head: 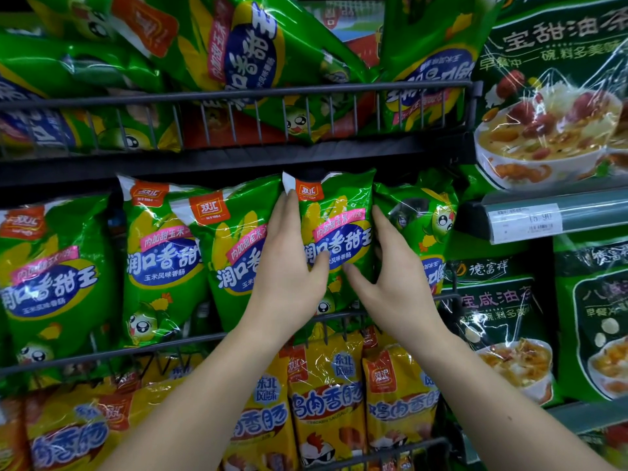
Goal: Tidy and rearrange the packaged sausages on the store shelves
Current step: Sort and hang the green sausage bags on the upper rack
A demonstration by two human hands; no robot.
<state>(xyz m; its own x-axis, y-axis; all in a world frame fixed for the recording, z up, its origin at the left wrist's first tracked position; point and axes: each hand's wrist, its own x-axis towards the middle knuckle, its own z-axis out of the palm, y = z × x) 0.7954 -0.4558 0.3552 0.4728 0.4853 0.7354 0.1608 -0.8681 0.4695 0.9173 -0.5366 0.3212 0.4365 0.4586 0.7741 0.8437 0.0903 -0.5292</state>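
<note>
A green corn-sausage pack point(336, 229) stands upright in the middle wire shelf point(343, 316). My left hand point(292, 260) holds its left edge, fingers behind the pack and thumb across its front. My right hand point(390, 270) holds its right edge the same way, thumb on the front near the bottom. Further green packs point(163, 256) stand upright in a row to the left, and one more green pack point(424, 226) is behind my right hand. Green packs point(238, 56) on the top shelf lie tilted and jumbled. Yellow chicken-sausage packs point(326, 402) fill the bottom shelf.
A black wire rail point(238, 95) fronts the top shelf. To the right, a separate shelf holds dark green instant-tea bags point(550, 79) with a price-tag strip point(523, 222) under them. Another lower rail point(390, 448) guards the yellow packs.
</note>
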